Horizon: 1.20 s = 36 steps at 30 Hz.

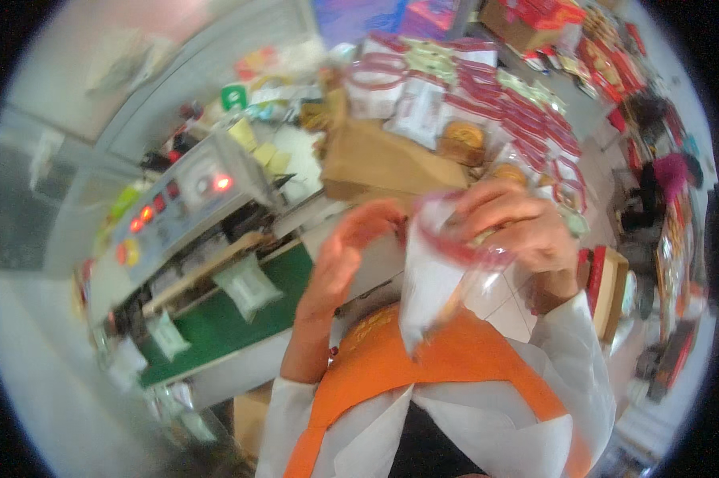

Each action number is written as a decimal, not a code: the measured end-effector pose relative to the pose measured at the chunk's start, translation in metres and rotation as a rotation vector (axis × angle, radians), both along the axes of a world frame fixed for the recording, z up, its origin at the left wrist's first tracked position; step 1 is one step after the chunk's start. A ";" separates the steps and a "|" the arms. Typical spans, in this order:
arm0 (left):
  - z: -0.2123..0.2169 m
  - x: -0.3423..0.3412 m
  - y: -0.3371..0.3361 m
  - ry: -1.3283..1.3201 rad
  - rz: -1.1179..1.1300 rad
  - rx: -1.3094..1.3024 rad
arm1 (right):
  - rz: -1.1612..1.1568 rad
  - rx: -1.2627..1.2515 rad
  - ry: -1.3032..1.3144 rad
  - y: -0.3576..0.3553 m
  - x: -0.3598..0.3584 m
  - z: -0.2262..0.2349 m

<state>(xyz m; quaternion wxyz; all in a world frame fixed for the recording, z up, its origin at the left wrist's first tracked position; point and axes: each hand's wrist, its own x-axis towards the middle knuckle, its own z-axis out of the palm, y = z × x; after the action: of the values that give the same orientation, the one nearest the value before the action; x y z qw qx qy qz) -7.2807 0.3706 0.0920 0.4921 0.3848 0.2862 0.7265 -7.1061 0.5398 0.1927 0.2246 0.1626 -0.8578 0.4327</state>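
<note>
In front of my orange apron (pixel 423 358), my right hand (pixel 523 227) grips a clear plastic bag (pixel 435 275) with a white panel and a pinkish-red band. The bag hangs below the fingers, and its contents are too blurred to make out. My left hand (pixel 347 251) is raised just left of the bag with loosely curved fingers, its thumb apart from them; no object shows in it. Behind my hands stands a cardboard box (pixel 395 163). Filled bags with red and white print (pixel 495 103) are piled beyond it, with a round brown baked item (pixel 461 142) among them.
At left, a sealing machine (pixel 172 215) with lit red lamps stands over a green conveyor belt (pixel 216 323). A sealed pale packet (pixel 248 285) lies on the belt. An open red-edged carton (pixel 606 295) is at my right. Farther right, a person in purple (pixel 674 177) is near loaded shelves.
</note>
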 end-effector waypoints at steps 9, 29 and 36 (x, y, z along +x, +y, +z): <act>-0.046 0.025 -0.048 -0.495 0.272 -0.380 | -0.109 -1.068 -0.391 -0.080 -0.087 -0.112; -0.104 -0.061 -0.086 -0.124 0.869 -0.932 | -0.500 -0.990 -0.718 -0.112 -0.179 -0.240; -0.108 -0.070 -0.102 0.053 0.975 -1.030 | -0.316 -0.582 -0.649 -0.110 -0.155 -0.179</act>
<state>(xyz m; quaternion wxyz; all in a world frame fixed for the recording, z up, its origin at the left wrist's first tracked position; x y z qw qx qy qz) -7.3511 0.2682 -0.0165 0.2232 -0.0510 0.7449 0.6266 -7.2610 0.4299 0.0138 0.0439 -0.1839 -0.7410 0.6444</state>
